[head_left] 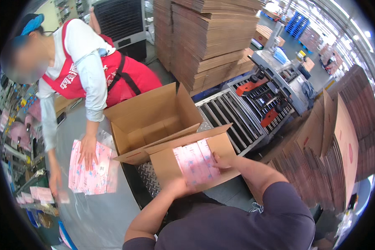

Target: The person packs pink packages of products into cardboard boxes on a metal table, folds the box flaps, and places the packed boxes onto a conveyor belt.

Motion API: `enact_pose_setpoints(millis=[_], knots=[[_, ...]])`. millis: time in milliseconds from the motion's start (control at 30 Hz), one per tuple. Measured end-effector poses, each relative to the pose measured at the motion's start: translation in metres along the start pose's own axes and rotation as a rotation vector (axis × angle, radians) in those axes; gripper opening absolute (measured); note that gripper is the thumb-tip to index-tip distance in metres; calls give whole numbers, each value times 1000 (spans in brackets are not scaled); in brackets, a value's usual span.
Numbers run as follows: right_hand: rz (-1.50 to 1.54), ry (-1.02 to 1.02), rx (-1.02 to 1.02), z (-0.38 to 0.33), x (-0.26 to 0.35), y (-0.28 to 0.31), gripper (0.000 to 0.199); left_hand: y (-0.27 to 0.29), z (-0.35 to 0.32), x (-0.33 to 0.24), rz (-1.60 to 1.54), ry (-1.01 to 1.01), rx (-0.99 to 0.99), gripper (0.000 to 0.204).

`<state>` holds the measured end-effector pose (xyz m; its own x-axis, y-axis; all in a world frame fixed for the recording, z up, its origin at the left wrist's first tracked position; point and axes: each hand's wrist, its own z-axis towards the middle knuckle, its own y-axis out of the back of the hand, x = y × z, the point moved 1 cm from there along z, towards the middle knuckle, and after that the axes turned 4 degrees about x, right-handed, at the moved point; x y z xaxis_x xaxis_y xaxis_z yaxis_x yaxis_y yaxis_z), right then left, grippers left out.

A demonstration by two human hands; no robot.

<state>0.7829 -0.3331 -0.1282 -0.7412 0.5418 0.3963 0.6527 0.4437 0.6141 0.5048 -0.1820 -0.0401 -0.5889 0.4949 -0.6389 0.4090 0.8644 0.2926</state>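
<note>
A row of pink packs with blue print stands side by side in an opened cardboard box before me. My left hand is at the near left end of the row, against the packs, its fingers mostly hidden. At the right end, my right hand grips the packs' side, thumb on the edge and the other fingers out of sight. Beyond this box stands a second open carton, with only bare cardboard showing inside.
At left, a co-worker in a red apron rests one hand on more pink packs on a metal table. A roller conveyor with a sealing machine lies beyond. Flattened cartons are stacked behind and at right.
</note>
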Motion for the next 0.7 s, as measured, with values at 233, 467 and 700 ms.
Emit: enact_pose_setpoints(millis=[233, 467, 700], knots=[[-410, 304, -919, -31, 74, 109, 51, -37, 41, 92, -200, 122, -1131, 123], [-384, 112, -715, -46, -12, -72, 61, -73, 60, 132, -802, -98, -1277, 74], [-347, 423, -607, 3, -91, 35, 52, -128, 125, 72, -1128, -7, -1372, 62]])
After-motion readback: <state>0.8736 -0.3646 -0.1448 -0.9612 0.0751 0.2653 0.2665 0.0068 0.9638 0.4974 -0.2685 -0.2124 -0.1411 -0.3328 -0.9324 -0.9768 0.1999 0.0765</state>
